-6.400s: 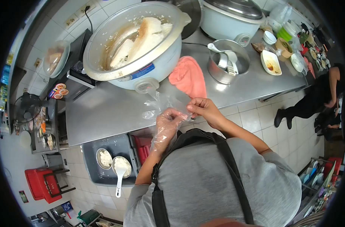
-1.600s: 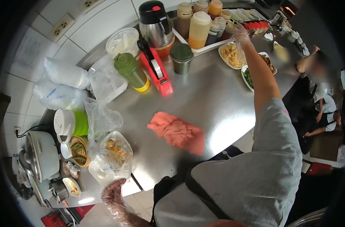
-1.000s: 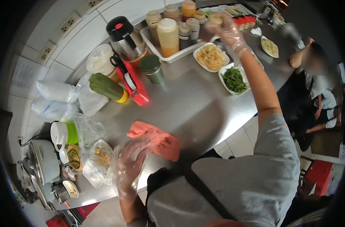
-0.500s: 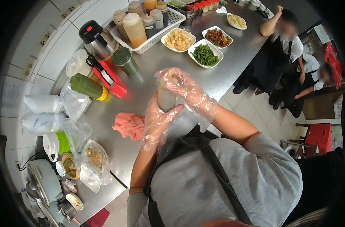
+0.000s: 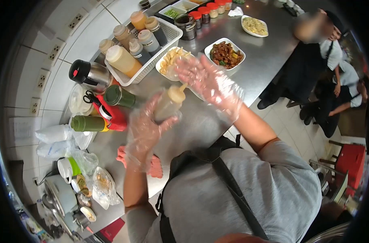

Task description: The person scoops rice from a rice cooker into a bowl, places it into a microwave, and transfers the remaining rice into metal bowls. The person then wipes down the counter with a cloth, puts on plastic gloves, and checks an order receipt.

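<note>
My left hand [image 5: 146,125], in a clear plastic glove, is wrapped round a squeeze bottle [image 5: 169,103] with a pale cap and nozzle, tilted toward the upper right. My right hand [image 5: 206,83], gloved too, is spread flat beyond the nozzle, apart from the bottle, with nothing in it. It partly covers a white dish of pale yellow pieces [image 5: 167,61]. Just above it stands a white dish of brown glazed food [image 5: 226,55]. Under my left forearm lies a crumpled pink cloth [image 5: 155,167]. The dish of greens is mostly hidden behind my right hand.
A white basket [image 5: 152,60] of sauce bottles stands at the back, left of red-lidded jars [image 5: 213,9]. A steel flask [image 5: 96,77], green tumbler [image 5: 119,97] and red tape dispenser [image 5: 114,116] stand left. A noodle dish [image 5: 254,26] is farther right. Co-workers [image 5: 302,69] sit beyond the counter.
My right hand has let go of the bottle's top, opened and moved up and right. My left hand has shifted left with the bottle. The view has turned, bringing the basket closer.
</note>
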The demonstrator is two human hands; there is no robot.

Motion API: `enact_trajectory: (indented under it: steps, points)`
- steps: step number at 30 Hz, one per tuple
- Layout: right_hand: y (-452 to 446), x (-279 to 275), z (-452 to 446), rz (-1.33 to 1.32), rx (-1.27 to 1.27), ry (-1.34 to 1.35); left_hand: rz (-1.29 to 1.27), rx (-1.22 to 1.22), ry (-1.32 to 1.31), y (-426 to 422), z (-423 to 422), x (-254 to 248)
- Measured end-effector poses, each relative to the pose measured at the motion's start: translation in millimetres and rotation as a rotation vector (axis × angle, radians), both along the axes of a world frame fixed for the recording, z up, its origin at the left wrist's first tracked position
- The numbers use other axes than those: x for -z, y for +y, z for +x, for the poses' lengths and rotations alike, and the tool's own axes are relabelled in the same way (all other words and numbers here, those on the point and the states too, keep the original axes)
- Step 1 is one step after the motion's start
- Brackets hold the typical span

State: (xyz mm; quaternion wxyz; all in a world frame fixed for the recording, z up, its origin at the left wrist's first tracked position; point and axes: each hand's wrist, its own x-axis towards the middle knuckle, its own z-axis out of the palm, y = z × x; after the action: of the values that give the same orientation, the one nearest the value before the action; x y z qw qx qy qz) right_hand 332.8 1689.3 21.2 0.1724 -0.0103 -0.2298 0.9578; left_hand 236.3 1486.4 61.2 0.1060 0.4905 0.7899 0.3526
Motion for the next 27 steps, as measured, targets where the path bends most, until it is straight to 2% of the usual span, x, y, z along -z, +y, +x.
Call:
enact_trajectory:
  steps: [1,2,4,6,7,8,9,10,12,14,15,17,18,20,21,23,27]
  points:
    - [15,1,1,-0.023,-0.018,0.001,-0.099,-0.014,0.357,14,-5,-11]
    - [30,2,0,-0.063,-0.096,0.063,-0.121,-0.025,0.359,30,-7,-28]
    - [51,0,-3,-0.108,-0.181,0.134,-0.288,0.085,0.709,63,-9,-67]
    - [64,1,-6,-0.188,-0.242,0.125,-0.3,0.092,0.744,89,-1,-81]
    - [71,8,-9,-0.203,-0.259,0.125,-0.34,0.123,0.866,101,1,-84]
    - [80,18,-12,-0.376,-0.411,0.285,-0.381,0.16,0.986,110,0,-84]
    - [85,23,-14,-0.551,-0.557,0.444,-0.398,0.156,0.978,117,-3,-82]
    - [89,26,-15,-0.565,-0.564,0.44,-0.37,0.141,0.959,122,-7,-79]
    - [93,23,-18,-0.417,-0.435,0.311,-0.347,0.116,0.94,125,-11,-74]
    - [99,19,-24,-0.392,-0.411,0.268,-0.428,0.024,0.749,126,-15,-63]
    - [101,17,-25,-0.363,-0.378,0.226,-0.431,0.017,0.747,126,-19,-57]
    - [105,7,-27,-0.416,-0.339,0.178,-0.339,-0.119,0.124,128,-26,-42]
    - [107,3,-29,-0.467,-0.291,0.131,-0.336,-0.133,0.124,130,-31,-34]
    - [115,0,-30,-0.514,-0.284,0.156,0.067,-0.247,-0.339,139,-49,-17]
    - [119,0,-30,-0.563,-0.262,0.181,0.075,-0.261,-0.336,146,-63,-7]
    - [125,1,-28,-0.531,-0.221,0.153,0.292,-0.45,-0.413,164,-96,11]
    - [130,-2,-27,-0.428,-0.134,0.095,0.493,-0.368,-0.35,215,-127,31]
